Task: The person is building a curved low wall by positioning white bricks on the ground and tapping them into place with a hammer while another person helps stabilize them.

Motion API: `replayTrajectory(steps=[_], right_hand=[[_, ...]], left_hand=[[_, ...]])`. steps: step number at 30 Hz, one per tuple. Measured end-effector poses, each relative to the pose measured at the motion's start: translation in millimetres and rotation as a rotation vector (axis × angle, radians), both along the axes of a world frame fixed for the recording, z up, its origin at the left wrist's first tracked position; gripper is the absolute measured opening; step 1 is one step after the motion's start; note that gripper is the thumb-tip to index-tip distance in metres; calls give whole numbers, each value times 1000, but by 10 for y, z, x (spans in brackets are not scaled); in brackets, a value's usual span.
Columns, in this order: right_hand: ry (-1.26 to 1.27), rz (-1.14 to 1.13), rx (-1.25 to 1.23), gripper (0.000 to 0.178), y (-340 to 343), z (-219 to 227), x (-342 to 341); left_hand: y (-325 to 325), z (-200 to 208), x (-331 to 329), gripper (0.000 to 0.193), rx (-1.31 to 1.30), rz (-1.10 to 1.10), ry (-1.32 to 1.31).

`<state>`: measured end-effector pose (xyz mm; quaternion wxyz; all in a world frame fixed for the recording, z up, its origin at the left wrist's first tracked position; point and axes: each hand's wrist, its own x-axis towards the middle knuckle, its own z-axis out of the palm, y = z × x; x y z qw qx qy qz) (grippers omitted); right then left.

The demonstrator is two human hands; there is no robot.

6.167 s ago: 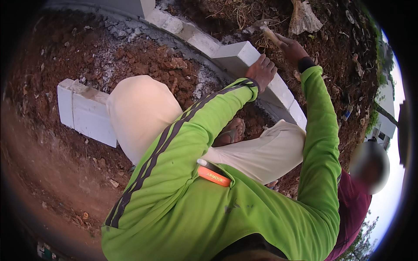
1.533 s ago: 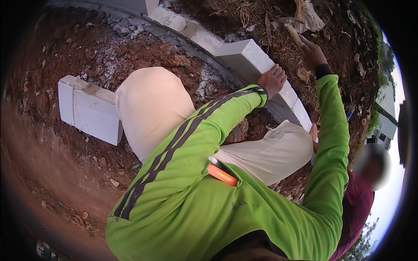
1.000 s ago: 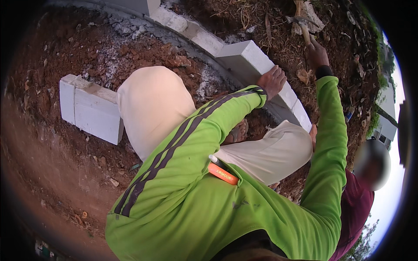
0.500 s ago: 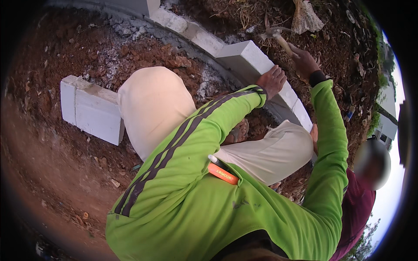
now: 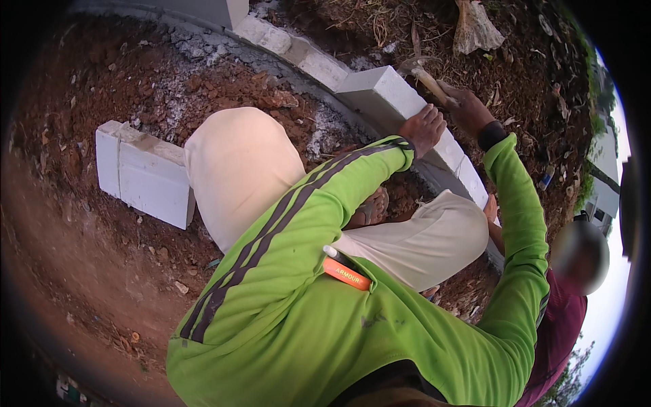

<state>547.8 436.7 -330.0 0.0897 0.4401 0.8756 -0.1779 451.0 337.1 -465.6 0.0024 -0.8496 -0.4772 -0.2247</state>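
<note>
now the hammer [image 5: 428,83] has swung in beside the white block [image 5: 393,90], upper right of the frame, likely mid-tap; right hand [image 5: 468,110] closed round it, left hand [image 5: 424,128] half-curled over the block's top, grip unclear.

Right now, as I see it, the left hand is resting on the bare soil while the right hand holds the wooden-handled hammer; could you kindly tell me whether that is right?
Not quite: the left hand is resting on a white block, not on the soil, as the head view shows. The right hand does hold the wooden-handled hammer.
</note>
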Motion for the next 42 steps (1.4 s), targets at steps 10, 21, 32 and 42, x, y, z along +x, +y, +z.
replayTrajectory(steps=[10, 21, 32, 42], right_hand=[[91, -228, 78, 48, 299, 94, 106], [110, -378, 131, 46, 430, 161, 122], [47, -349, -176, 48, 53, 203, -213], [8, -214, -104, 49, -103, -40, 31]], left_hand=[[59, -38, 71, 46, 53, 13, -48], [51, -29, 57, 46, 55, -5, -59], [36, -66, 11, 44, 29, 10, -4], [54, 7, -41, 46, -18, -10, 28]])
